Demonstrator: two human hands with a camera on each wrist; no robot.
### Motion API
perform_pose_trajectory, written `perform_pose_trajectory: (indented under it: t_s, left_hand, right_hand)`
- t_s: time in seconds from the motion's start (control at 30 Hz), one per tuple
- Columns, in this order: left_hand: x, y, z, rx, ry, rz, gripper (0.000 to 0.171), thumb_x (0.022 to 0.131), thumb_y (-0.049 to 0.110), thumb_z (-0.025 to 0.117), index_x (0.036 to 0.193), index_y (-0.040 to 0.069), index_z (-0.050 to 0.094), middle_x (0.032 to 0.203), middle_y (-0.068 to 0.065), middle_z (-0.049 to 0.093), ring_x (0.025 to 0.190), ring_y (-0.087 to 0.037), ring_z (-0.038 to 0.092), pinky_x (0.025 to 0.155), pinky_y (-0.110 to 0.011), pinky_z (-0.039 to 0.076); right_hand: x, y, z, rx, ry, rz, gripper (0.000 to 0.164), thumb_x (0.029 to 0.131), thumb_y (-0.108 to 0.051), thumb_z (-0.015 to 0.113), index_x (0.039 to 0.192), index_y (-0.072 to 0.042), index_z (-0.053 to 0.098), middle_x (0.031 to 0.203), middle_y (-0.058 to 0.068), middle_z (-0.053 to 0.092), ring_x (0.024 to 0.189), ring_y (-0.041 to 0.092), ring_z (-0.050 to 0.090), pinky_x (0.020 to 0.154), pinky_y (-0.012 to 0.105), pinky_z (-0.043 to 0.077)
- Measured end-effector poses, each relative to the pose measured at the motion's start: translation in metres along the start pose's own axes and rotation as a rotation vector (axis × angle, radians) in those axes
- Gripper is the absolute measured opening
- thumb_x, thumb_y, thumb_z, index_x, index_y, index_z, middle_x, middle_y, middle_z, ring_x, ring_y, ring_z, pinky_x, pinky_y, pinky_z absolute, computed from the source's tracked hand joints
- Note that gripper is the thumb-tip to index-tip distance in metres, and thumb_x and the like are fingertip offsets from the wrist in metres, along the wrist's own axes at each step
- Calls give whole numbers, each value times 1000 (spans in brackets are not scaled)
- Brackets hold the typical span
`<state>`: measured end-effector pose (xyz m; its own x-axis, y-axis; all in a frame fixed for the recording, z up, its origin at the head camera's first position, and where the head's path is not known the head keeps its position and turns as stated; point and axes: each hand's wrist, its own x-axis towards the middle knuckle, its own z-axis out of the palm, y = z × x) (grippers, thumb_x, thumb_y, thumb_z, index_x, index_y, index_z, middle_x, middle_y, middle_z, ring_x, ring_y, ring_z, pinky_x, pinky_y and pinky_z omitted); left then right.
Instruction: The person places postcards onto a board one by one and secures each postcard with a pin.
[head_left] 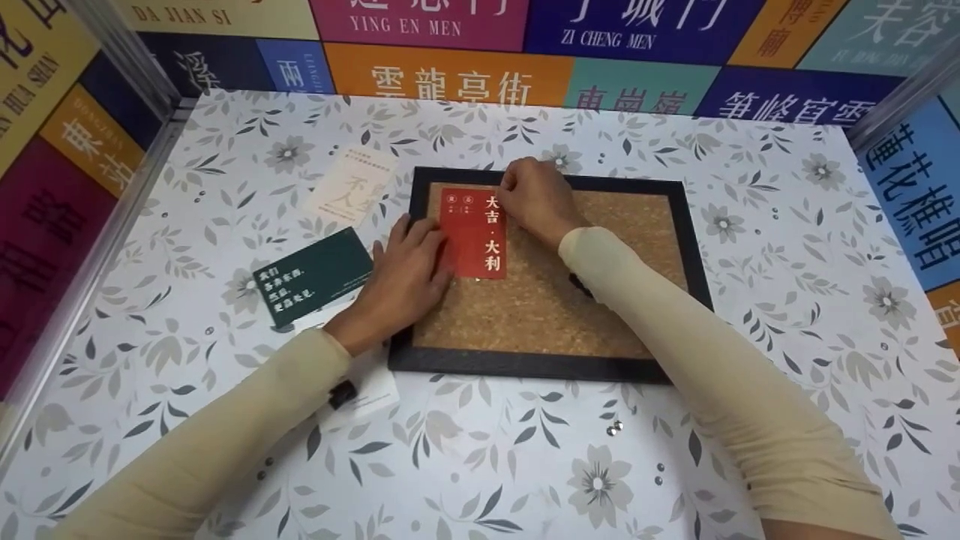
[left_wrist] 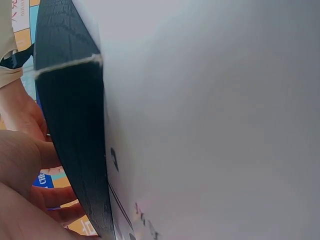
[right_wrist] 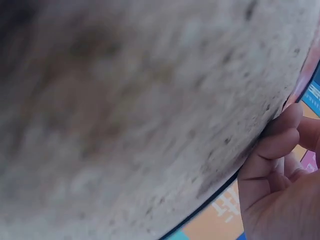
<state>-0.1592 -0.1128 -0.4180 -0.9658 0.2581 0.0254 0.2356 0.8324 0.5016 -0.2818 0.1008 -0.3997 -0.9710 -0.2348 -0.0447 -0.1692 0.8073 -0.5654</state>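
Note:
A red card (head_left: 472,244) with white characters lies on the left part of a cork board (head_left: 540,315) with a black frame (head_left: 540,365). My left hand (head_left: 409,274) rests at the card's left edge, fingers extended. At the card's upper right corner, the curled fingers of my right hand (head_left: 541,196) pinch; anything small between the fingertips is hidden. In the right wrist view, thumb and index finger of that hand (right_wrist: 275,165) meet beside the cork. The left wrist view shows the left hand (left_wrist: 25,165) beside the dark frame edge.
Left of the board lie a dark green card (head_left: 315,274), a pale cream card (head_left: 349,187) and white paper (head_left: 367,390) partly under the left forearm. Small shiny pieces (head_left: 615,428) lie in front of the board on the floral tabletop (head_left: 510,465). Lettered panels (head_left: 450,79) border the table.

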Motion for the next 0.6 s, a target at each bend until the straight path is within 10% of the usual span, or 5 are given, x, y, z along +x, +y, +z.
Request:
perform_pose_trajectory:
  t_s: [0.6]
  left_hand:
    - [4, -11, 9, -7, 48, 44, 47, 108, 21, 68, 151, 4, 62, 163, -15, 50, 163, -47, 24, 118, -86, 25]
  right_hand:
    - [4, 16, -5, -173, 28, -287, 19, 106, -16, 73, 109, -2, 85, 109, 14, 68, 106, 30, 57, 94, 45, 48]
